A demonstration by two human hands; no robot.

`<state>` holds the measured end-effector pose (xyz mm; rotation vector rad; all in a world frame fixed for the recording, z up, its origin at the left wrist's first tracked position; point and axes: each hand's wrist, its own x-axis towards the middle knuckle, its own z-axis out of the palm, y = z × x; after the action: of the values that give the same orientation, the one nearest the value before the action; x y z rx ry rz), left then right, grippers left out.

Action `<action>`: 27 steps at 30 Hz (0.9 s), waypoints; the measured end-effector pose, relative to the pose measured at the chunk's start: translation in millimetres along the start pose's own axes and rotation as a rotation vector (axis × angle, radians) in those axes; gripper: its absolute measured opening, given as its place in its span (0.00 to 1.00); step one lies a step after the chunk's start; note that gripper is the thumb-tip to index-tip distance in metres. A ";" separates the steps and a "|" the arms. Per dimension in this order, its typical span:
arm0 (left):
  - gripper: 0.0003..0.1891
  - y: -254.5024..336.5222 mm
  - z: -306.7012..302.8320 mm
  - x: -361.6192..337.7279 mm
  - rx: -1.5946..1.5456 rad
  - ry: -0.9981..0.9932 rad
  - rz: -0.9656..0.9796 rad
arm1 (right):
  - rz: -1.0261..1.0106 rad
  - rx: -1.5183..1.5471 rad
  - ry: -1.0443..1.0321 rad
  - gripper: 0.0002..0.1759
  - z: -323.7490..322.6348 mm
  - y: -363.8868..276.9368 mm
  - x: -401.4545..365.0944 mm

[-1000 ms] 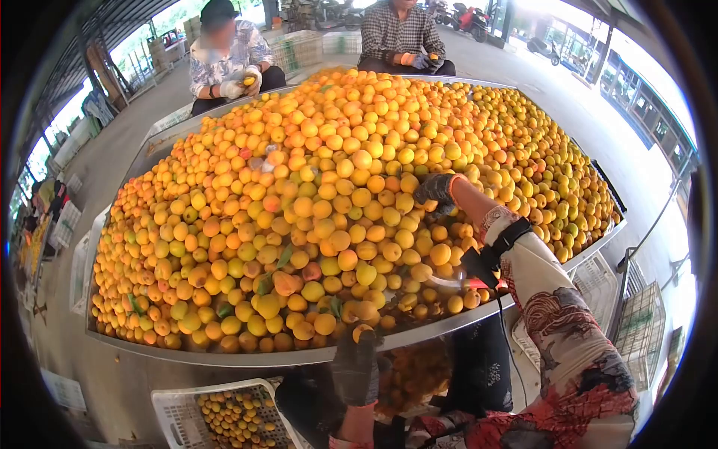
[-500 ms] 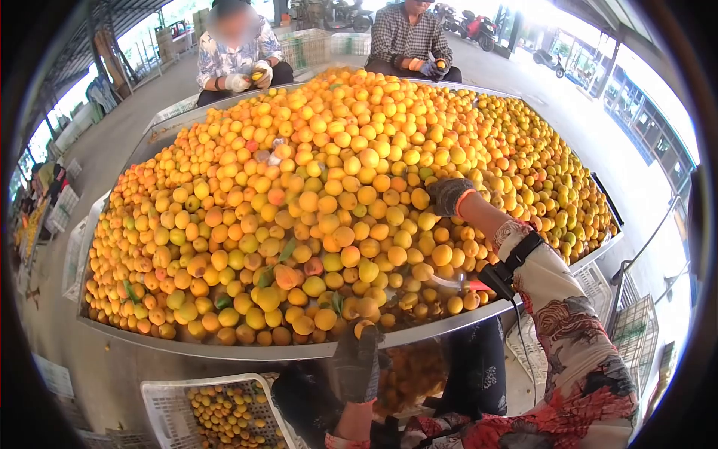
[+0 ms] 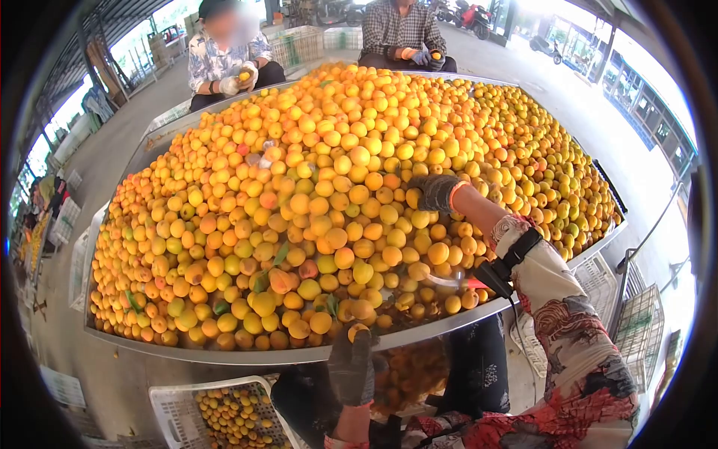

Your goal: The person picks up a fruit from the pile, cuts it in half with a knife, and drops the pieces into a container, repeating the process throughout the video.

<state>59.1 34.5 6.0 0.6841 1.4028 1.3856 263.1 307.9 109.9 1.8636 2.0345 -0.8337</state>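
A metal-rimmed table (image 3: 247, 358) bears a large heap of orange and yellow fruit (image 3: 299, 202). My right hand (image 3: 436, 193), in a dark grey glove, reaches onto the middle right of the heap, its fingertips at a fruit; whether they grip it is unclear. By the near rim, my left hand (image 3: 351, 368), gloved too, is closed on an orange fruit (image 3: 358, 332) at its fingertips. A knife with a red handle (image 3: 471, 283) lies among the fruit near the front edge, below my right forearm.
Below the near rim stands a white crate (image 3: 168, 404) with smaller fruit. More crates (image 3: 639, 329) are at the right. Across the table sit two people (image 3: 224, 56) (image 3: 400, 37) in gloves, each holding a fruit. A black device is strapped to my right wrist.
My right hand has shifted slightly left over the heap. My left hand stays near the rim with its fruit. The person at the far left has lowered their hands a little.
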 end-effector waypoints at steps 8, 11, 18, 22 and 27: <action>0.15 4.2 2.6 -0.1 -0.099 0.003 0.042 | -0.236 -0.580 0.171 0.35 11.8 31.8 11.8; 0.14 9.3 3.0 -3.4 -0.163 -0.016 -0.033 | -0.249 -0.456 0.089 0.26 3.4 25.6 -11.0; 0.14 17.6 7.5 -3.9 -0.209 -0.034 -0.026 | -0.278 0.149 0.257 0.24 -0.2 10.4 2.6; 0.19 20.9 4.8 -4.6 -0.082 -0.039 -0.033 | -0.168 -0.505 0.477 0.18 29.3 -1.5 65.2; 0.19 15.1 4.1 -4.3 -0.162 -0.054 -0.055 | -0.085 -0.562 0.175 0.23 13.4 2.6 93.2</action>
<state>60.5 34.9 22.1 0.5692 1.2430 1.4100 249.6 377.0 47.4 1.5760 2.1655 -0.0838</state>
